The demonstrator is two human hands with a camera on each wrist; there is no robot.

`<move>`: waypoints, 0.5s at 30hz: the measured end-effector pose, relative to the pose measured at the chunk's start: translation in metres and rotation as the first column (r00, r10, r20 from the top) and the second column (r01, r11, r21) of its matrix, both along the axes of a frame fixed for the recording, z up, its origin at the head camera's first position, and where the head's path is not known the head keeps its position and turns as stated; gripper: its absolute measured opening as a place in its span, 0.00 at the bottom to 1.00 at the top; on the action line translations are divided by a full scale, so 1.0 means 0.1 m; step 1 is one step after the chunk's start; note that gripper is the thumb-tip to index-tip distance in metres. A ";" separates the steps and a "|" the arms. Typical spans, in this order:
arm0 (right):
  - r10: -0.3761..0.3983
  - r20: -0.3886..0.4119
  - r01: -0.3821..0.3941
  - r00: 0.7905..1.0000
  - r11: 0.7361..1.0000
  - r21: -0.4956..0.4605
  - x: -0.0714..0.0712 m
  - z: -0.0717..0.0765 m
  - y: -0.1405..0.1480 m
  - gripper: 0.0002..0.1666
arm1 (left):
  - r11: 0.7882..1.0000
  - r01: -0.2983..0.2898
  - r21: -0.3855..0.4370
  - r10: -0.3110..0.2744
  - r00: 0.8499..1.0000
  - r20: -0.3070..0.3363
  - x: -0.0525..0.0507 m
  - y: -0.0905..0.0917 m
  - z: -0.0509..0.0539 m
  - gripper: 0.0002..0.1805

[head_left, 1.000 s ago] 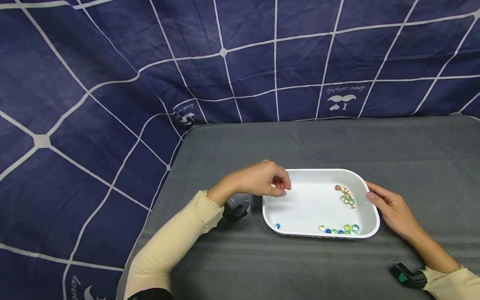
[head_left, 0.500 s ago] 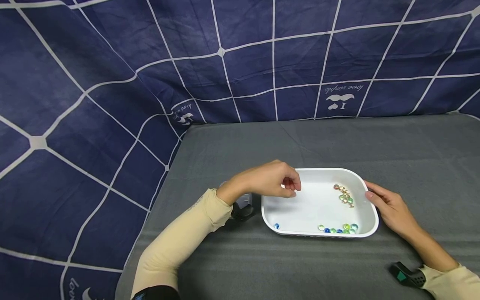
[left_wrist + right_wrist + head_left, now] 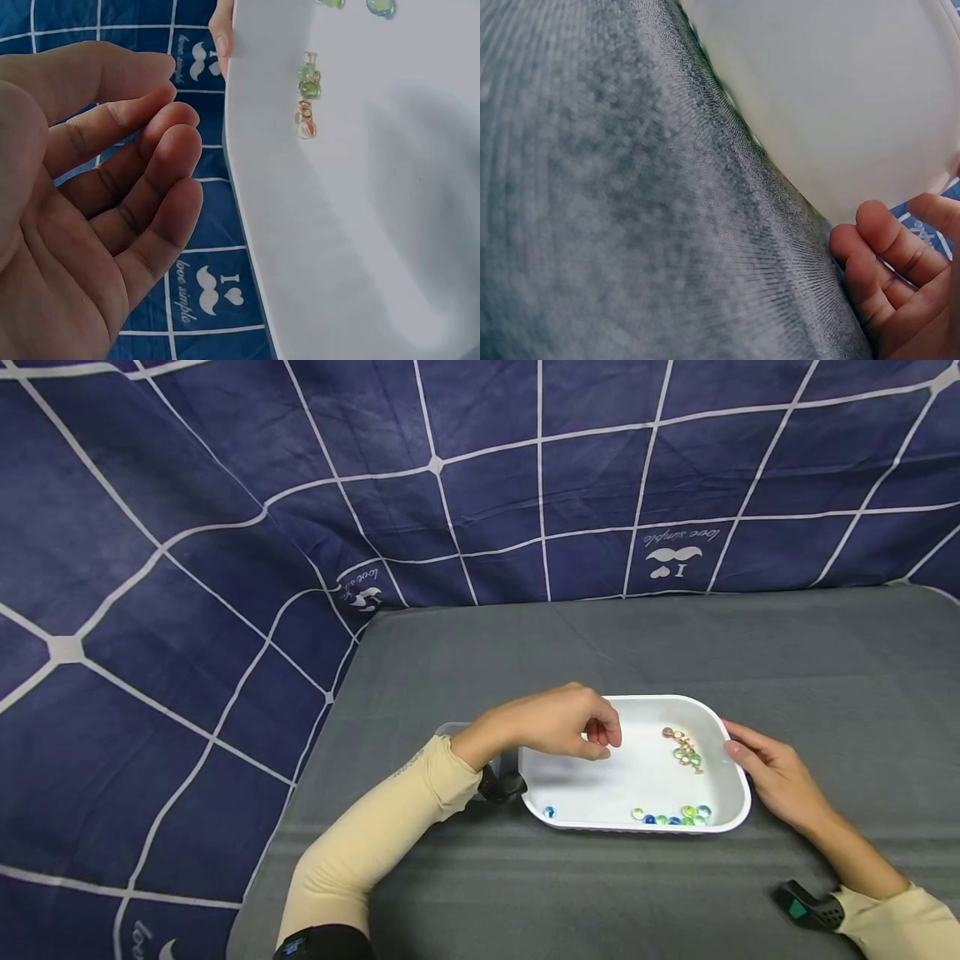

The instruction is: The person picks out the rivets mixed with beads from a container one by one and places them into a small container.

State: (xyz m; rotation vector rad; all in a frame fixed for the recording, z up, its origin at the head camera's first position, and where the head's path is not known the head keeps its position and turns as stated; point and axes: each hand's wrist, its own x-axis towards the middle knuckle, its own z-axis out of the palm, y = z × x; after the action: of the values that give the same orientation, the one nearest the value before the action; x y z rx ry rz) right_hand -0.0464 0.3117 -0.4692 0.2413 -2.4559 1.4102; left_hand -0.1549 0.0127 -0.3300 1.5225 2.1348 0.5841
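Note:
A white tray (image 3: 600,789) lies on the grey cloth. Over its left part hovers my left hand (image 3: 566,722), palm down. Its fingers bend loosely, and the left wrist view shows nothing between thumb and fingertips (image 3: 184,150). At the tray's right end, my right hand (image 3: 780,781) grips the wall, thumb at the rim and fingers (image 3: 877,225) against the outside. Several glass marbles (image 3: 688,811) line the near side inside the tray. A lone blue marble (image 3: 550,812) sits at the near left corner. Small gold-and-green charms (image 3: 685,752) cluster toward the right end.
A clear plastic container (image 3: 452,727) stands left of the tray, mostly hidden by my left wrist. Grey cloth (image 3: 480,643) covers the table. A blue checked curtain (image 3: 487,510) hangs behind and to the left.
My left hand has moved right, farther over the tray, its fingers still loosely bent. My right hand keeps its grip on the tray's end. The marbles and charms stay in place.

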 end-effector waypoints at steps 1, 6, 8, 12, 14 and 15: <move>-0.002 0.001 0.002 1.000 1.000 0.003 0.00 -0.01 0.00 0.22 | 1.000 0.000 -0.004 0.000 1.000 -0.002 0.00 0.01 -0.01 0.06; -0.016 0.017 0.016 1.000 1.000 0.020 0.00 -0.01 0.00 0.21 | 1.000 0.014 -0.007 -0.014 1.000 -0.008 0.00 0.08 -0.05 0.06; -0.021 0.023 0.020 1.000 1.000 0.024 0.00 -0.02 0.00 0.21 | 1.000 0.019 -0.011 -0.020 1.000 -0.008 0.00 0.11 -0.05 0.06; -0.021 0.028 0.021 0.999 1.000 0.023 0.00 -0.01 0.00 0.22 | 0.999 0.031 -0.010 -0.031 1.000 -0.006 0.02 0.17 -0.05 0.06; -0.022 0.026 0.021 0.999 1.000 0.023 0.00 -0.01 0.00 0.22 | 0.999 0.036 -0.007 -0.036 0.999 -0.005 0.02 0.19 -0.06 0.06; -0.020 0.026 0.020 0.999 1.000 0.022 0.00 -0.01 0.00 0.22 | 0.999 0.038 -0.009 -0.038 0.999 -0.004 0.02 0.20 -0.06 0.06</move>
State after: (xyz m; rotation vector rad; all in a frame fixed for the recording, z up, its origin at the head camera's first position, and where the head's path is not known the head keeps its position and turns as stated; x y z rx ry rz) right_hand -0.0464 0.3114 -0.4698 0.2040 -2.4892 1.3874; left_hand -0.1525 0.0328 -0.3357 1.5572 2.1043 0.5580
